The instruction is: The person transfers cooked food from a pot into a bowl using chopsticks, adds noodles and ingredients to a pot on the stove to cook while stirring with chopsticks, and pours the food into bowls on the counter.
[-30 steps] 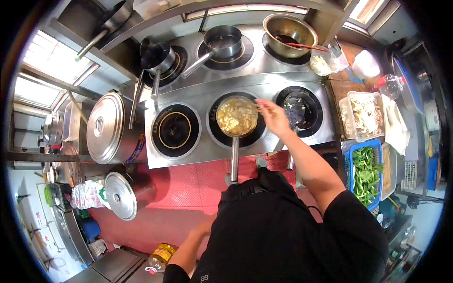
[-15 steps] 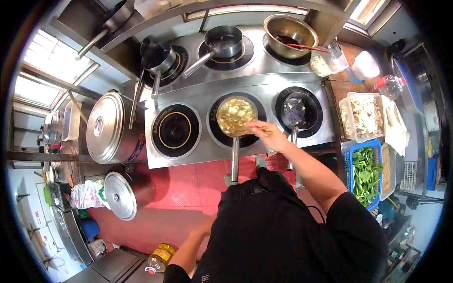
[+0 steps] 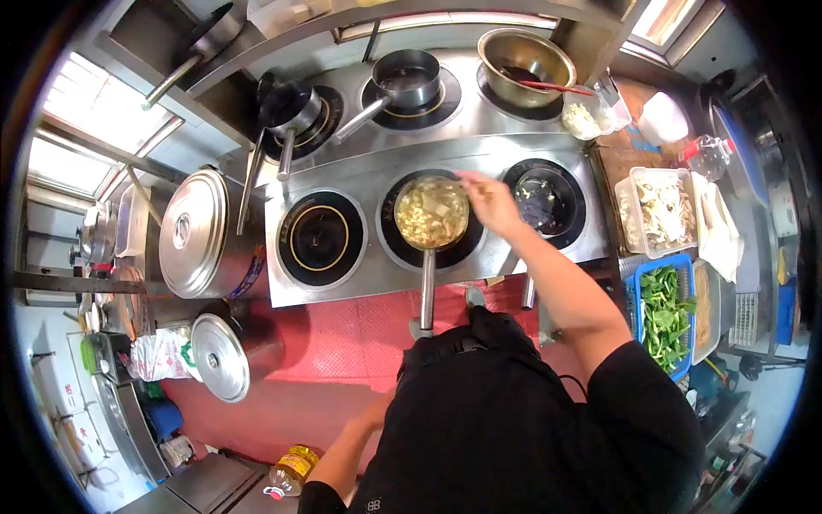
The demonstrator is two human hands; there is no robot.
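With the hands well apart: the right hand (image 3: pixel 492 204) just beside the far right rim of a pan (image 3: pixel 430 248), with fingers drawn together; cannot tell whether gripping something thin, because too blurred at the tips. With the left hand (image 3: pixel 372 417) low beside the black shirt (image 3: pixel 531 411), above the red floor (image 3: pixel 334 343); partly covered, so cannot tell whether open or closed.

To be found on the front middle ring (image 3: pixel 462 248) of the stove (image 3: pixel 368 280): the pan, with soup (image 3: pixel 428 214) and many pale pieces inside.

Best to be careful with the handle (image 3: pixel 427 291), pointing past the stove edge towards the black shirt. Possible, by a step forward, to knock this handle, turn the pan and spill the soup. Also possible, by too strong a movement, to throw drops onto the fingers. Under the right forearm (image 3: pixel 556 278), the handle of a dark pan (image 3: pixel 548 214), also past the edge; easy to catch by lowering the elbow.
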